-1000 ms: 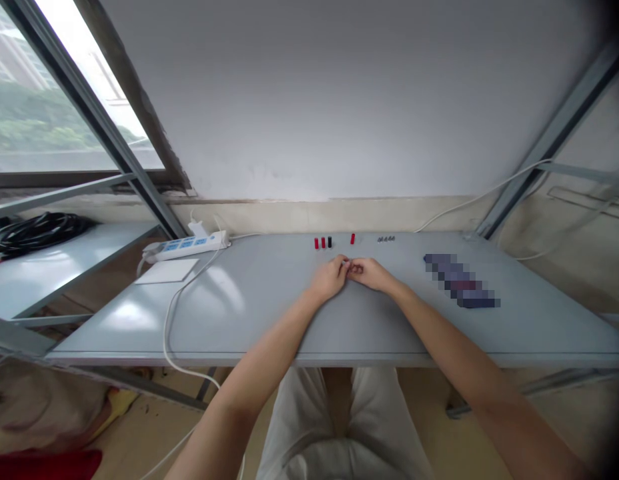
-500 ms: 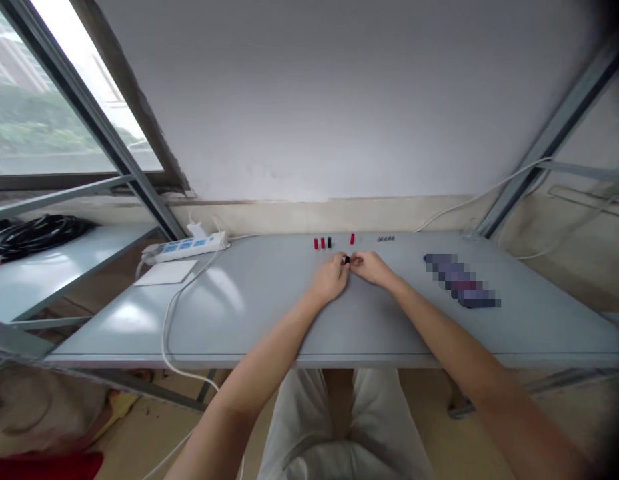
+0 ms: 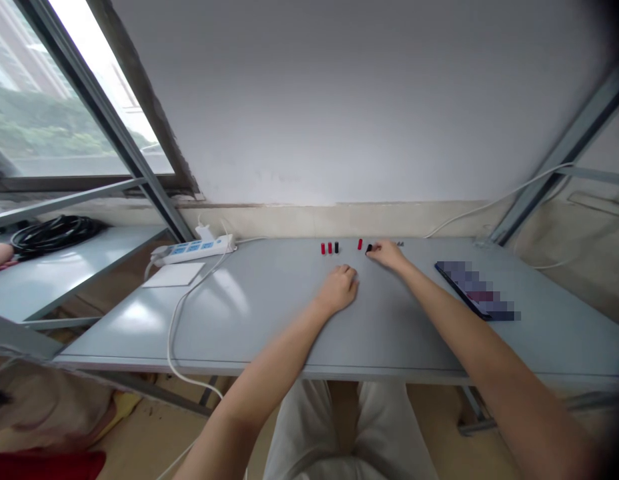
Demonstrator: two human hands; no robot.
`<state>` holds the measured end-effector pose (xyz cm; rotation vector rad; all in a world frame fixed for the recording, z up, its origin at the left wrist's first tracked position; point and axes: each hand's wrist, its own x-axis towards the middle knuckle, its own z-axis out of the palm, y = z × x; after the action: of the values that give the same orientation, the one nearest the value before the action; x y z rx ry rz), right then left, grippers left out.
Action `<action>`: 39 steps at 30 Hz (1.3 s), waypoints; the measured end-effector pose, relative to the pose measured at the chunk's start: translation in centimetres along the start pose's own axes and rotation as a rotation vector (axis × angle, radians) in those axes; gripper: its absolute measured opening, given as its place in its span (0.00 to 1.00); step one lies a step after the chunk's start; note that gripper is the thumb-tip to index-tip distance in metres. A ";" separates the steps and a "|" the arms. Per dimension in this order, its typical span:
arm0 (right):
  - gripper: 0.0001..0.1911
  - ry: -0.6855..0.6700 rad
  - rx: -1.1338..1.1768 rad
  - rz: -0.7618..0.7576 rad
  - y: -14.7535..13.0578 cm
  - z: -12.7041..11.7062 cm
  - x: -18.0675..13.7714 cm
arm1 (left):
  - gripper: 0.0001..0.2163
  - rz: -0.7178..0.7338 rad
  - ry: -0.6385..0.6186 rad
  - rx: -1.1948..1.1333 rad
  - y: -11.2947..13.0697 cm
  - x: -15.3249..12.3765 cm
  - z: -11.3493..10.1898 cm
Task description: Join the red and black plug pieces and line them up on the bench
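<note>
My right hand [image 3: 388,254] pinches a small black cylinder [image 3: 369,249] at the back of the grey table, between thumb and fingertips. Just left of it stands a small red cylinder [image 3: 360,244]. My left hand [image 3: 338,289] rests on the tabletop nearer to me, fingers curled in, with nothing showing in them. Beyond that hand stand two red cylinders [image 3: 323,249] and a black cylinder [image 3: 336,247], side by side in a row. Small dark pieces [image 3: 400,244] lie behind my right hand, which partly covers them.
A white power strip [image 3: 192,249] and a flat white sheet [image 3: 174,275] lie at left on the table [image 3: 269,320]. A white cable [image 3: 170,327] runs over the front edge. At right lies a dark, blurred-out device [image 3: 477,291]. Coiled black cable [image 3: 59,235] sits on the left-hand table.
My hands have come apart. The right one has moved right and back with the black cylinder, toward the small dark pieces; the left has drawn back toward me. The view has shifted slightly.
</note>
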<state>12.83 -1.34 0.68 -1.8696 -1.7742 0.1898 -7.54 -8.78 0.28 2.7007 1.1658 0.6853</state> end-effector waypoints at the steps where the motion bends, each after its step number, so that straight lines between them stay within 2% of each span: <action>1: 0.06 0.002 -0.005 0.008 0.1 0.1 0.2 | 0.10 0.006 -0.011 0.012 0.1 0.0 0.0; 12: 0.07 0.057 -0.025 0.056 0.9 1.5 1.6 | 0.09 0.053 -0.052 0.095 0.4 -0.1 0.1; 22: 0.08 0.025 -0.072 0.051 -0.8 2.0 1.6 | 0.09 0.063 -0.040 0.107 0.3 0.0 0.1; 31: 0.07 0.035 -0.066 0.045 -0.9 2.9 2.0 | 0.09 0.057 -0.042 0.056 0.2 0.1 0.3; 39: 0.06 -0.062 -0.125 0.038 0.0 2.6 2.3 | 0.09 0.066 -0.046 0.031 0.3 0.0 0.1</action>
<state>11.88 1.60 -0.89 -2.0063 -1.8308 0.1552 -7.30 -8.97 0.27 2.7764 1.0907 0.6152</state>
